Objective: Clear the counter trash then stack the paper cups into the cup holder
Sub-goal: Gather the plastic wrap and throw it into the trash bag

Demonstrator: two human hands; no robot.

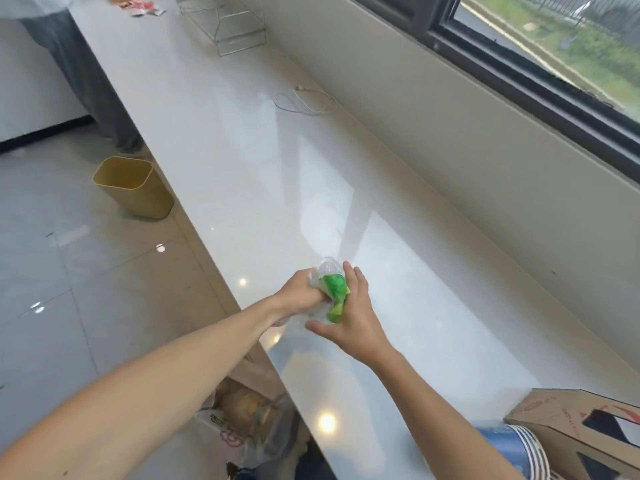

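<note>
A crumpled clear plastic wrapper with green print [333,285] is pressed between both my hands above the white counter [263,174], near its front edge. My left hand [300,295] is closed around the wrapper's left side. My right hand [353,317] lies flat against its right side, fingers extended. A blue paper cup with white stripes [516,448] shows at the bottom right, beside a cardboard box [568,420]. More red and white trash [145,8] lies at the counter's far end. No cup holder can be identified for certain.
A yellow waste bin [133,187] stands on the tiled floor by the counter. A wire rack [230,24] and a white cable [304,102] sit on the counter farther away. Another person's legs [86,74] are at the far left. A plastic bag [242,420] sits below the counter edge.
</note>
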